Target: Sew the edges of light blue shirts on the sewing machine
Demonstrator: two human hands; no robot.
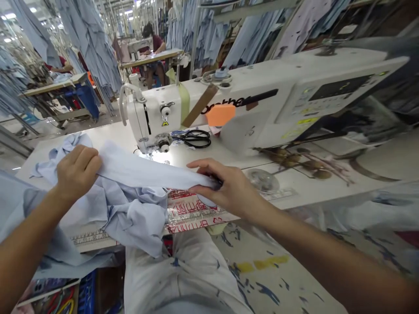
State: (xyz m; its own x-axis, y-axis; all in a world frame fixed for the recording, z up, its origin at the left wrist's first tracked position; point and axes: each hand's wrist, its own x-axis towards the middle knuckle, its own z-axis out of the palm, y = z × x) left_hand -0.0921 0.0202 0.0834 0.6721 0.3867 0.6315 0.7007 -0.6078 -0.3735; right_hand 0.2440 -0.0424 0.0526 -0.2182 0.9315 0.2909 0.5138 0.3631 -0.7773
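Note:
A strip of light blue fabric (144, 169) is stretched between my hands, just in front of the sewing machine's needle area (153, 152). My left hand (78, 168) is closed in a fist on the cloth at the left. At the other end, my right hand (225, 185) pinches the strip between thumb and fingers; something dark shows inside the palm, too hidden to name. More of the blue cloth (137, 222) lies bunched below the strip, spilling over the table's front edge toward my lap.
Black-handled scissors (196, 138) lie behind the needle area. A clear bobbin-like disc (263, 179) sits right of my right hand. Red-printed plastic and a ruler tape (196, 213) line the front edge. Hanging garments (88, 39) and a co-worker (155, 48) at another machine are beyond.

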